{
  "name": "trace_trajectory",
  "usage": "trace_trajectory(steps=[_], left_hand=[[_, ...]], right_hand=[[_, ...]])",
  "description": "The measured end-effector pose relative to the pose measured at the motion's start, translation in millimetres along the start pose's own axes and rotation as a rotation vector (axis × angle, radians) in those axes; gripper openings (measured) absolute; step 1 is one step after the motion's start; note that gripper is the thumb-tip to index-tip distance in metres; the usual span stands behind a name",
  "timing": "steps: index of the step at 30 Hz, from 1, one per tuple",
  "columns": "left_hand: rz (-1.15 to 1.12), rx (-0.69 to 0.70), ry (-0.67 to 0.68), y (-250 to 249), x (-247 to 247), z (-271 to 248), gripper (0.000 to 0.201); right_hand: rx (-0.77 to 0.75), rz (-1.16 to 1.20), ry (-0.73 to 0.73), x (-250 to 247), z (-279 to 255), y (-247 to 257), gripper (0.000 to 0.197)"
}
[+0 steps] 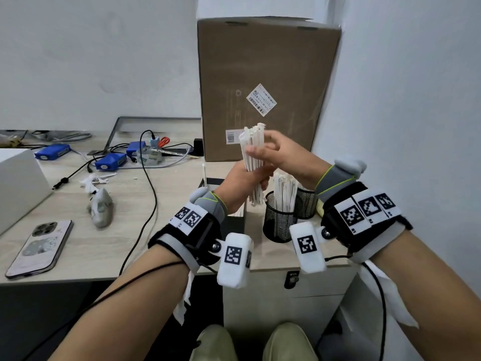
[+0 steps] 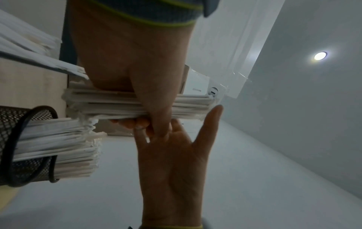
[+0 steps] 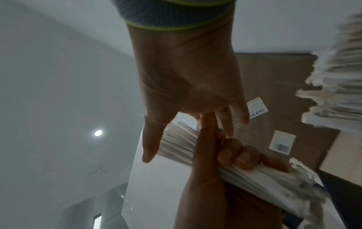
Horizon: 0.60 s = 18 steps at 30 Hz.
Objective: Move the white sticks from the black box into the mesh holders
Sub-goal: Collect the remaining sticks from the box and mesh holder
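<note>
A thick bundle of white sticks stands near-upright above the mesh holder, itself seemingly stick-filled.

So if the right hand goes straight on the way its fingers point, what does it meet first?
The right hand already touches the bundle of white sticks that the left hand grips; depth is unclear, but nothing lies between.

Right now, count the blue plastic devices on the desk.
3: one blue plastic device far left, one nearer the middle, one behind it beside the orange-handled scissors. Cables may hide more.
</note>
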<state>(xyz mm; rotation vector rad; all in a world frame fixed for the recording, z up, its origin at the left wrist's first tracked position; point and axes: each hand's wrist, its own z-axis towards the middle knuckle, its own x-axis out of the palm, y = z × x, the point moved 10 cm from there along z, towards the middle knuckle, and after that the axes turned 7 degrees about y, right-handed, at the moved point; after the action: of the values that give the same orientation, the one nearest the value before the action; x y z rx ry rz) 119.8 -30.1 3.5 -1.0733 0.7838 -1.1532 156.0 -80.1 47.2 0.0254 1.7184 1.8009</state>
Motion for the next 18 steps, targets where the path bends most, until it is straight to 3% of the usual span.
trace_trajectory(steps=[3,7,11,14,18], left_hand=[[0.109,-0.014,0.106,0.3,24.1,3.7,0.012],[0.155,-0.066,0.075,9.4,29.9,8.4,0.022],[0.108,-0.117,0.103,15.8,36.1,13.0,0.008],[0.118,-0.163,0.117,23.1,34.1,17.6,0.036],[0.230,-0.246,-0.045,43.0,4.6,15.2,0.053]], right_hand=[[-0.012,-0.047,-0.014,0.9,-1.6,-2.3,0.049],[-0.095,0.097,-0.113,-6.5,-2.4,-8.8,0.015],[-0.141,0.236,-0.304,-29.2,-6.2,-22.4,0.025],[-0.173,0.324,-0.481,-61.0,-13.7,-36.2,0.025],[-0.153,0.333,-0.734,-112.7,-34.3,-65.7,0.027]])
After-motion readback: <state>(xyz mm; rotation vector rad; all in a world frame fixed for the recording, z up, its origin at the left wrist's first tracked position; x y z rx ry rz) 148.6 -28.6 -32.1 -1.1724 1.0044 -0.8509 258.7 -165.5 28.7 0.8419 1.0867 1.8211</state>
